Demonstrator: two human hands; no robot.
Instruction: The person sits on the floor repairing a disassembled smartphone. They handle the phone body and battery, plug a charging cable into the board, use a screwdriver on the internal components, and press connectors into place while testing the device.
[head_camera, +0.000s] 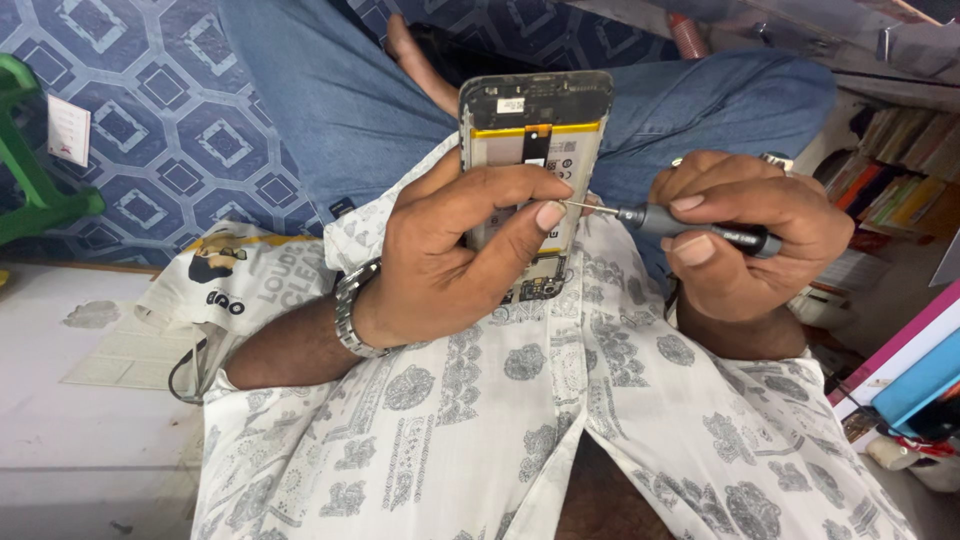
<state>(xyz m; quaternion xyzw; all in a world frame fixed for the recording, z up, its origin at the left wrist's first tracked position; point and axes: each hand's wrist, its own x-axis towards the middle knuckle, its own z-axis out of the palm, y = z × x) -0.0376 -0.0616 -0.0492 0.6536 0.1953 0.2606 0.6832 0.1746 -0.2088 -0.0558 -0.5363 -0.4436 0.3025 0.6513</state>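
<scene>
Holding an opened smartphone (533, 150) upright at the centre of the frame, the left hand (455, 255) is wrapped around the phone's lower half, fingers curled over its front and the thumb pressed across the battery area. The phone's back cover is already off: the dark top section of the frame, the yellow-edged battery and a strip of circuit board near the bottom edge are all exposed. To the right of centre, the right hand (745, 235) is closed around a slim precision screwdriver (690, 226), its fingers clamped on the dark handle, and the thin metal tip points left to the phone's right edge, just beside the left thumb's nail. Whether the tip sits in a screw head cannot be told, since the thumb and the phone's edge hide the contact point. Judging from this, the opening of the phone is done and the work is in its middle part, with the inner parts laid bare but the battery and board still seated in the frame. Behind the hands lie a patterned white shirt (520, 420) and blue jeans (340, 90), with stacked books (900, 180) at the right edge.
</scene>
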